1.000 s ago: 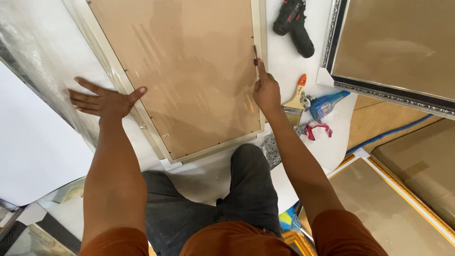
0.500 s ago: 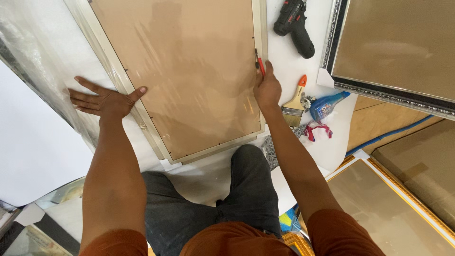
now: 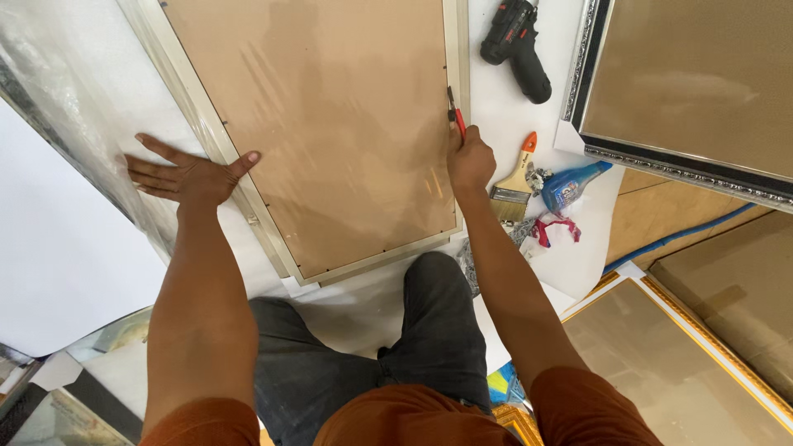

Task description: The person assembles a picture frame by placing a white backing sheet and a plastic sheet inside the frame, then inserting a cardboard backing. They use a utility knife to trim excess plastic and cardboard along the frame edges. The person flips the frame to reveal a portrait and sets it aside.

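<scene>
My left hand [image 3: 192,175] lies flat, fingers spread and holding nothing, across the left rail of the pale cream picture frame [image 3: 216,140] that lies face down in the upper centre of the view, its brown fibreboard backing panel [image 3: 330,132] facing up. My right hand [image 3: 471,158] is closed around a small red-handled hand tool [image 3: 455,116], its tip set against the seam between panel and right rail. Small fasteners show along the left, bottom and right seams; I judge the backing largely secured, with the upper right edge in progress, though the top edge is out of view. Right of the frame, on the white sheet [image 3: 512,111], lie a black cordless drill [image 3: 515,45] at upper right, a wooden-handled paintbrush with orange tip [image 3: 516,177], and a blue spray bottle with a multicoloured label [image 3: 572,185] at centre right.
</scene>
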